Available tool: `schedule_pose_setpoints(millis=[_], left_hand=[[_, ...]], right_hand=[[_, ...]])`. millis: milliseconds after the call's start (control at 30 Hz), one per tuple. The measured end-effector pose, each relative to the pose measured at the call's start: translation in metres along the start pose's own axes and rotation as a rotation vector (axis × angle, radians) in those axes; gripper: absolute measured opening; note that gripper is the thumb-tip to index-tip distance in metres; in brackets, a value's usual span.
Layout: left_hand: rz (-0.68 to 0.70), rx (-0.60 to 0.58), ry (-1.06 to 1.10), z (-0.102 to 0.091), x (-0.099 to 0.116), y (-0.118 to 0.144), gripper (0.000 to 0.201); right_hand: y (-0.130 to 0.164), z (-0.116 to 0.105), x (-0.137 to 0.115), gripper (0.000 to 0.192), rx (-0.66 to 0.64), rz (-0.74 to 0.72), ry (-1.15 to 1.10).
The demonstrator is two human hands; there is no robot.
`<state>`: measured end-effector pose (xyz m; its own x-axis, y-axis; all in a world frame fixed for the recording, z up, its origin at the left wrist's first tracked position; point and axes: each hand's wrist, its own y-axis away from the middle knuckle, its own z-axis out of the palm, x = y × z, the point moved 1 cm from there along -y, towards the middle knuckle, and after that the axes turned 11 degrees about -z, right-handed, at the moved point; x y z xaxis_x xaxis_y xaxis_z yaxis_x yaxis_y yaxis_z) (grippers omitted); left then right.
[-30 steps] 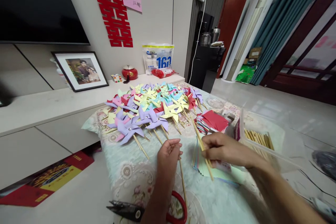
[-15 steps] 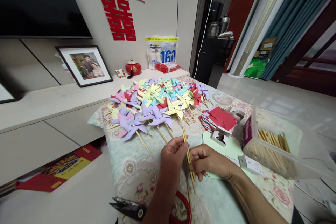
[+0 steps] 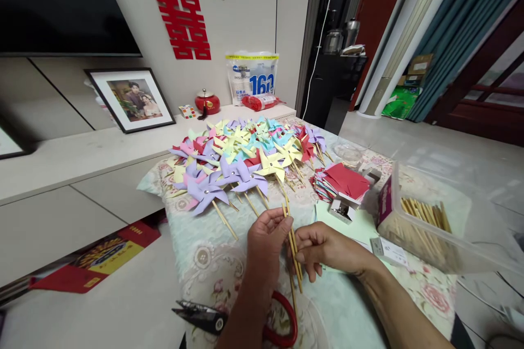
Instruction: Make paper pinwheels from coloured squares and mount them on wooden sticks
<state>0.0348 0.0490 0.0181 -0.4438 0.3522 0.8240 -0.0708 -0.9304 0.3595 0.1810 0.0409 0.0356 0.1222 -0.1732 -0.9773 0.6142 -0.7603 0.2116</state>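
Thin wooden sticks (image 3: pixel 294 248) stand slanted between my two hands above the table. My left hand (image 3: pixel 266 237) pinches them near their upper ends, thumb over the fingers. Lower down, my right hand (image 3: pixel 321 251) closes on the same sticks with thumb and curled fingers. Another stick crosses below them, partly hidden by my hands. Scissors with red handles (image 3: pixel 290 327) lie under my left forearm, their dark blades pointing left. Just beyond my hands spread many paper pinwheels on sticks, a purple pinwheel (image 3: pixel 206 192) and a yellow pinwheel (image 3: pixel 271 164) among the closest.
On the right, a clear plastic box (image 3: pixel 388 202) holds several sticks. A stack of coloured paper (image 3: pixel 346 181) lies beside a small open box of metal pieces (image 3: pixel 343 209) and pale green sheets (image 3: pixel 362 233). A closed white box (image 3: pixel 388 252) sits nearer. The flowered tablecloth (image 3: pixel 216 267) covers the table.
The camera view has shifted slightly. My left hand has moved a little left and the sticks have shifted slightly in my fingers; both hands keep their grip.
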Motion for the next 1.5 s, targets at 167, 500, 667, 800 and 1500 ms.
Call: schedule_pose_setpoints(millis=[167,500,667,800,1500], left_hand=[[0.01,0.012,0.018,0.001,0.002,0.002,0.031],[0.012,0.006,0.057,0.002,0.003,0.002,0.032],[0.047,0.034,0.069,0.001,0.003,0.0,0.032],[0.059,0.034,0.057,0.0,0.003,0.001,0.032],[0.057,0.019,0.165,-0.001,0.008,0.007,0.019]], right_hand=[[0.0,0.0,0.003,0.025,-0.043,-0.006,-0.03],[0.0,0.0,0.008,0.032,-0.062,-0.039,-0.045],[-0.002,0.002,0.009,0.04,-0.068,-0.026,-0.074],[-0.003,0.005,0.003,0.043,-0.04,-0.011,-0.079],[0.0,0.001,0.01,0.042,0.06,0.075,-0.1]])
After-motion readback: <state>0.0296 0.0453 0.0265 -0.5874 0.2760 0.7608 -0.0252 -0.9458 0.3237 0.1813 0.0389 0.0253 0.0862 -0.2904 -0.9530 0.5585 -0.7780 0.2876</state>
